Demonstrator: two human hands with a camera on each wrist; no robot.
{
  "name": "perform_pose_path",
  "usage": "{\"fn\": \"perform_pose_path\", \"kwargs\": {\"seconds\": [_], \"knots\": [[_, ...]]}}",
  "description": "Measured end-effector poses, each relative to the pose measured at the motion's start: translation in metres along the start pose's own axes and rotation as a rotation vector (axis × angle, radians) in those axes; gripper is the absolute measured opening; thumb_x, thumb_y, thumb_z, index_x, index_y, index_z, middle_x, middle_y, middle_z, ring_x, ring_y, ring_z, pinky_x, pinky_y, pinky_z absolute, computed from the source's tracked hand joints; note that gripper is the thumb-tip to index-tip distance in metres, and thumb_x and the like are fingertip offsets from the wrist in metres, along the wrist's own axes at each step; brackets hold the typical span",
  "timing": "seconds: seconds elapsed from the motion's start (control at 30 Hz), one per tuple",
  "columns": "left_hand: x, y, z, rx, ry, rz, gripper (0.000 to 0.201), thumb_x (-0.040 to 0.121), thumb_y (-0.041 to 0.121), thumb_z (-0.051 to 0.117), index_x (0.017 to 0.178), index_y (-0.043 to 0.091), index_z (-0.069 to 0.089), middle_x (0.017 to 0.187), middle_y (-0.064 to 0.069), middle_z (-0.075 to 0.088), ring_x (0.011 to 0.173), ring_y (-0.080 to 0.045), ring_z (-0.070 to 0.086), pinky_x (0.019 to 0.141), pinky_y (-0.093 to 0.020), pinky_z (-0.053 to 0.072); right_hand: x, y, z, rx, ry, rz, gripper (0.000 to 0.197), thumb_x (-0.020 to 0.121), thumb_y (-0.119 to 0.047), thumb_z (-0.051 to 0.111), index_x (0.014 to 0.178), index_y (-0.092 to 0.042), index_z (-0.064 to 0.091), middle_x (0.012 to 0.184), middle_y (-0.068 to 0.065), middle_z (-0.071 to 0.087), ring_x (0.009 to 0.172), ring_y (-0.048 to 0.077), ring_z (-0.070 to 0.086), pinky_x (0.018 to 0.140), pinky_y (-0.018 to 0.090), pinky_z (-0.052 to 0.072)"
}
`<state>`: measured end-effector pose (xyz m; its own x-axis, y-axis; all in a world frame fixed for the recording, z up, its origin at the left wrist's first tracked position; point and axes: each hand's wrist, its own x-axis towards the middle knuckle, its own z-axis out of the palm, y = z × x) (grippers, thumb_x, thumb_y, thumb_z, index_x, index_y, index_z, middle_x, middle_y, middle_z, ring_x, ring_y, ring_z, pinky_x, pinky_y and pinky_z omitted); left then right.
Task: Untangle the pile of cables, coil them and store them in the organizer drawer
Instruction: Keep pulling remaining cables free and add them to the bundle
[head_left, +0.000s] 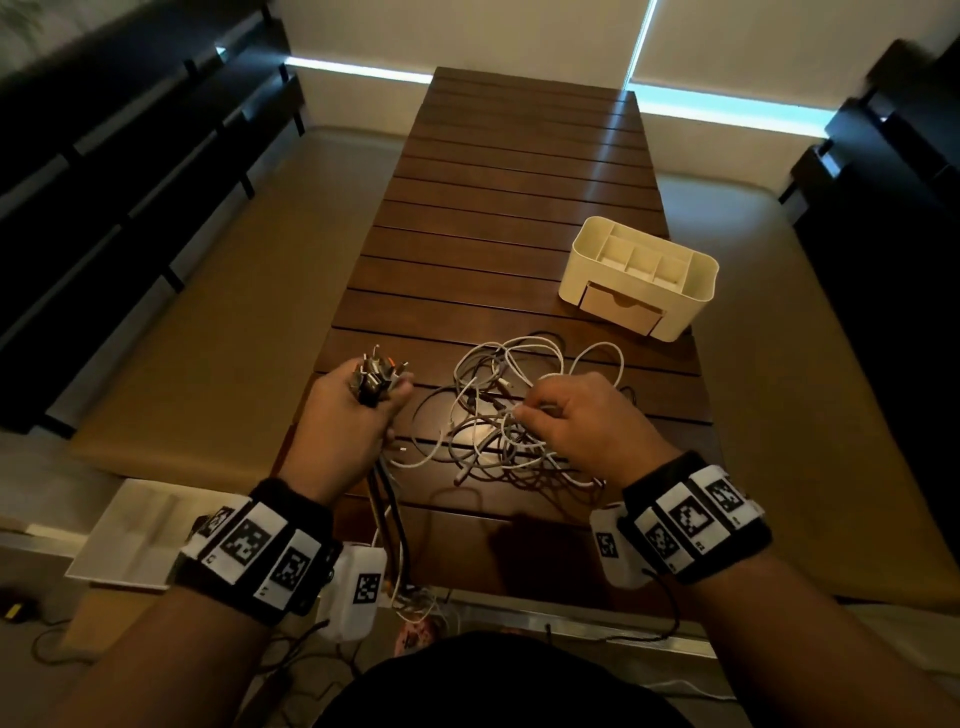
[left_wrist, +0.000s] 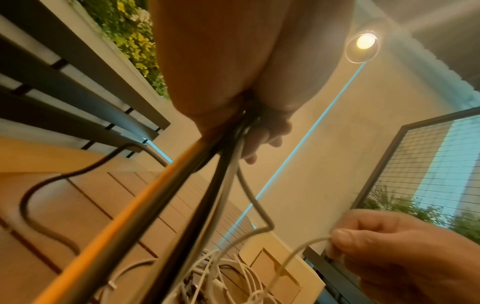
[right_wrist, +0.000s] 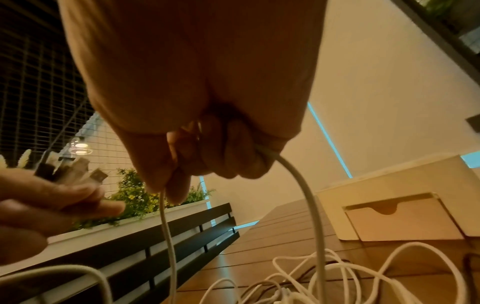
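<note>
A tangled pile of white, grey and dark cables (head_left: 511, 415) lies on the slatted wooden table (head_left: 519, 208). My left hand (head_left: 358, 415) grips a bunch of cable ends, with the plugs (head_left: 376, 376) sticking up out of the fist and the cords (head_left: 387, 504) hanging down toward me. In the left wrist view the gripped cords (left_wrist: 207, 174) run orange, black and white. My right hand (head_left: 571, 410) pinches a white cable (right_wrist: 166, 226) above the pile. A cream organizer (head_left: 641, 278) with a closed drawer (head_left: 621, 306) stands at the far right of the table.
The table's near edge (head_left: 467, 587) is just below my wrists. A white tray (head_left: 130, 535) lies on the floor at the lower left. Dark slatted benches (head_left: 104, 182) flank the table on both sides. Loose cords trail on the floor (head_left: 415, 603).
</note>
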<state>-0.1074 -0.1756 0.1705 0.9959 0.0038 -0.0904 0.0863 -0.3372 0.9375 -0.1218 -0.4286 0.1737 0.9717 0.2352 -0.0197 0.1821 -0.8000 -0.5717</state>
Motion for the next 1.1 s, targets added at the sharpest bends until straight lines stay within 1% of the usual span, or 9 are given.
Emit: {"fn": "perform_pose_path", "kwargs": {"seconds": [0.07,0.17,0.3,0.4,0.67,0.77,0.83,1.0,1.1], "knots": [[-0.005,0.007,0.007,-0.026,-0.041,0.051,0.015,0.096,0.01,0.065,0.11,0.007,0.068,0.081,0.006,0.068,0.049,0.0,0.052,0.048,-0.016,0.046,0.001,-0.005,0.003,-0.026,-0.094,-0.021,0.023,0.097,-0.039,0.061,0.098,-0.019,0.073,0.091,-0.006,0.069,0.085,0.007,0.063,0.079,0.035,0.055],[-0.015,0.018,0.02,-0.043,-0.172,0.068,0.01,0.094,0.01,0.066,0.1,0.018,0.067,0.094,-0.008,0.073,0.059,-0.012,0.056,0.049,-0.021,0.048,0.001,-0.021,0.011,0.033,-0.141,-0.129,0.017,0.096,-0.034,0.064,0.096,-0.019,0.072,0.091,-0.007,0.067,0.084,0.008,0.061,0.078,0.034,0.054],[-0.018,0.024,0.024,-0.012,-0.331,0.047,0.008,0.095,0.01,0.066,0.095,0.018,0.065,0.072,-0.004,0.066,0.051,-0.01,0.053,0.048,-0.026,0.045,0.004,-0.032,0.007,0.138,-0.05,-0.189,0.008,0.093,-0.026,0.068,0.087,-0.02,0.068,0.081,-0.012,0.059,0.075,0.003,0.056,0.068,0.024,0.046],[-0.014,0.028,0.012,-0.01,-0.401,0.023,0.001,0.095,0.011,0.066,0.094,0.013,0.067,0.07,-0.004,0.071,0.052,-0.016,0.051,0.048,-0.027,0.041,0.003,-0.032,0.001,0.212,-0.112,-0.137,0.007,0.092,-0.034,0.069,0.091,-0.027,0.07,0.081,-0.011,0.063,0.074,0.004,0.059,0.067,0.026,0.051],[-0.001,0.029,-0.027,-0.088,-0.205,0.0,0.005,0.094,0.01,0.065,0.091,0.007,0.065,0.066,-0.002,0.066,0.064,-0.026,0.051,0.054,-0.03,0.041,0.007,0.012,-0.026,0.274,0.016,0.1,0.011,0.094,-0.037,0.064,0.087,-0.03,0.07,0.083,-0.003,0.068,0.07,0.005,0.061,0.063,0.022,0.05],[-0.003,0.026,-0.024,-0.023,-0.257,-0.028,0.006,0.094,0.011,0.066,0.092,0.006,0.065,0.068,-0.004,0.071,0.052,-0.019,0.052,0.049,-0.027,0.042,0.009,0.01,-0.024,0.282,0.053,0.07,0.01,0.095,-0.031,0.065,0.085,-0.034,0.068,0.083,-0.005,0.067,0.074,0.007,0.061,0.065,0.017,0.051],[-0.003,0.023,-0.021,0.028,-0.293,-0.058,0.008,0.094,0.009,0.065,0.094,0.001,0.064,0.071,-0.006,0.073,0.045,-0.007,0.05,0.045,-0.022,0.041,0.01,0.008,-0.024,0.288,0.065,0.06,0.009,0.094,-0.029,0.066,0.087,-0.033,0.068,0.087,-0.007,0.066,0.08,0.009,0.063,0.071,0.024,0.052],[0.003,0.013,-0.02,0.1,-0.146,-0.014,0.01,0.096,0.014,0.065,0.1,0.005,0.069,0.075,-0.014,0.064,0.046,-0.004,0.048,0.043,-0.017,0.04,0.01,-0.003,-0.014,0.204,-0.139,0.026,0.007,0.093,-0.032,0.068,0.086,-0.033,0.068,0.089,-0.013,0.064,0.085,0.0,0.061,0.073,0.021,0.045],[0.002,0.015,-0.013,0.064,-0.124,0.046,0.007,0.096,0.014,0.065,0.099,0.012,0.07,0.088,-0.003,0.072,0.047,0.003,0.05,0.047,-0.015,0.04,0.01,-0.011,-0.005,0.173,-0.183,-0.014,0.009,0.093,-0.032,0.069,0.091,-0.024,0.072,0.09,-0.012,0.065,0.086,0.0,0.061,0.075,0.019,0.047]]}}
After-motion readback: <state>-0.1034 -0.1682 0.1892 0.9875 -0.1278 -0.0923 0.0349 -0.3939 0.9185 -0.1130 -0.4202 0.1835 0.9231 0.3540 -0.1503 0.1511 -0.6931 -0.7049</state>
